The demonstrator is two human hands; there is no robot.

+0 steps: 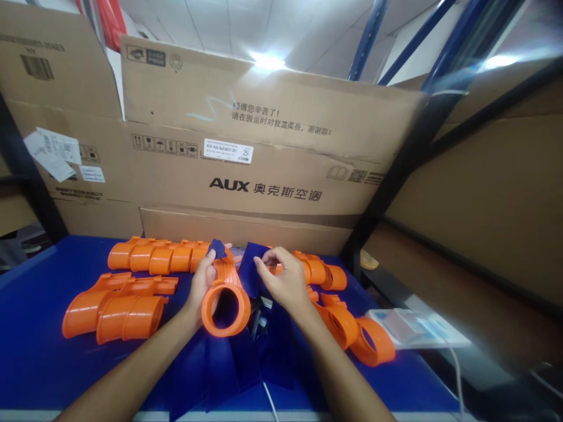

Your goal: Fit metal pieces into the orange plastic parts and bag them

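Bare forearms (pixel 132 357) reached inward over the near side of a blue table (pixel 35 293), meeting at one orange holder (pixel 226 274) that was raised above the middle, its round ring end turned toward the camera. The left hand (pixel 202 284) was closed around its narrower upper part, with the thumb beside a small dark blue piece (pixel 216 249) at the top; whether that piece was fixed or only pressed there could not be told. The right hand (pixel 285 278) held a blue sheet (pixel 250 266) in a narrow pinch between thumb and fingers, close to the holder but seemingly apart from its ring. Handling of this holder looked partway along: both hands were occupied, and nothing showed it set down. The rest lay on the table in ordered groups, a back row (pixel 141 257) and a nearer cluster (pixel 129 316) to the left, with another row (pixel 316 272) and some loosely angled holders (pixel 373 346) to the right. No blue piece could be made out on those, though their far ends were partly hidden, so which were done and which were left stayed unclear. More dark blue pieces (pixel 220 363) lay spread below the hands, near some small shiny items (pixel 263 322) and a white cable (pixel 270 401), so a supply of blue material remained within reach.
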